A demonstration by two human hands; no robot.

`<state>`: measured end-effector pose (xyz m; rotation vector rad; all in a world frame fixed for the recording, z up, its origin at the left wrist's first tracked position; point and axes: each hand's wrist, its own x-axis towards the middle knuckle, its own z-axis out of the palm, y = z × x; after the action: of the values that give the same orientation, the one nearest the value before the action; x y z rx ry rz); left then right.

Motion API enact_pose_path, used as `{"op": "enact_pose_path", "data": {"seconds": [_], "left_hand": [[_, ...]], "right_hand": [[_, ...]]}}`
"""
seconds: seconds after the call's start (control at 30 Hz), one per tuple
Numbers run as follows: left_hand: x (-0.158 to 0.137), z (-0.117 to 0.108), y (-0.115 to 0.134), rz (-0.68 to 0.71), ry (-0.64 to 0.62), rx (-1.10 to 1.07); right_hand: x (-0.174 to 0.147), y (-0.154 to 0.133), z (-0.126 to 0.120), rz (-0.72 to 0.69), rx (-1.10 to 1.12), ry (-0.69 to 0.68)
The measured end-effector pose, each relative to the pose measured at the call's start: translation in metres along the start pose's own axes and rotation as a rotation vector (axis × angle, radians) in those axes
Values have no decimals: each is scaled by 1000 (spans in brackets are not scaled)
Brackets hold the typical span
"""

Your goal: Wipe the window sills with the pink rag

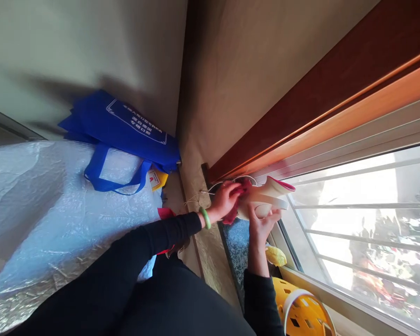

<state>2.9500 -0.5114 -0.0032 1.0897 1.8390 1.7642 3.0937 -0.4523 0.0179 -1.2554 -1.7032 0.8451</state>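
A cream-coloured jug with a flared, pink-lined mouth is tilted on its side above the window sill. My right hand is closed on its near side, by the pale band-like handle. Against the jug's other end, my left hand presses a dark red cloth, its fingers bent over the cloth. A green bangle circles my left wrist. The part of the jug beneath the cloth and fingers is hidden.
A yellow basket with a white handle stands on the sill, near a yellow object. Thin wire loops beside my left hand. The barred window is on the right. A blue bag lies on plastic sheeting at left.
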Motion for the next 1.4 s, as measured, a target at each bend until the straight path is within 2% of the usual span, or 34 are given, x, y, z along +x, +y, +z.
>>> {"op": "enact_pose_path", "data": {"seconds": [0.17,0.27,0.4,0.47,0.57,0.77,0.9,0.97,1.03,1.1,1.17,1.23,1.3,1.4], "left_hand": [[9,23,33,95,-23,-7],[5,18,59,226,-56,-76],[13,3,80,430,-236,-4],[20,-5,76,476,-312,113],[26,-15,56,470,-363,212],[26,-28,15,380,-342,244],[32,-36,3,280,-351,356],[30,-43,4,198,-356,396],[20,-50,13,164,-310,377],[3,-55,31,200,-220,279],[-16,-56,57,277,-200,127],[-31,-54,81,367,-345,-39],[-36,-50,96,419,-515,-139],[-31,-48,99,395,-602,-132]], "right_hand": [[-6,-4,1,15,-40,-13],[-7,-5,-12,29,-56,-71],[-2,-3,-29,43,-148,-160],[1,-3,-33,32,-172,-194],[3,-4,-33,19,-162,-228],[-2,-5,-26,17,-110,-218],[-2,-1,-24,19,-110,-223],[-8,-1,-23,12,-106,-171],[-24,-6,-22,-23,-87,-35],[-46,-17,-21,-68,-29,98],[-70,-33,-20,-94,103,80],[-86,-49,-20,-62,252,11],[-91,-61,-23,53,333,27],[-84,-70,-34,244,321,86]]}}
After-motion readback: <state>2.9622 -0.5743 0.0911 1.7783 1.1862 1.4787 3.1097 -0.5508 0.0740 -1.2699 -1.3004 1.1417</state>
